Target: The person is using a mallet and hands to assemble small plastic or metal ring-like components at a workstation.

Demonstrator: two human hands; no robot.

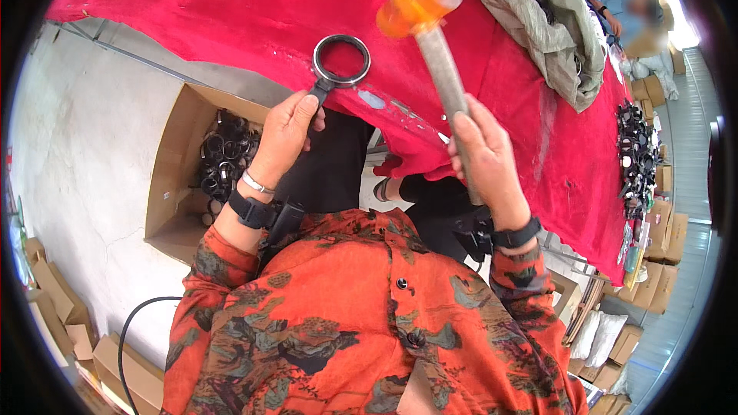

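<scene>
My left hand (288,129) is closed round the short black handle of a ring-shaped part (364,69). Its round black-and-silver rim lies at the near edge of a red cloth (269,8) spread over the table. In my right hand (486,155) is a mallet (442,69), gripped by its grey handle. The mallet's translucent orange head is raised above the cloth, to the right of the ring and apart from it. My fingers hide part of both handles.
To my left stands an open cardboard box (171,177) holding several black ring parts (224,155). A grey-green sack (538,38) lies at the table's far right. More black parts (636,154) are heaped at the right edge. Another person (615,4) sits beyond, near stacked cartons (663,246).
</scene>
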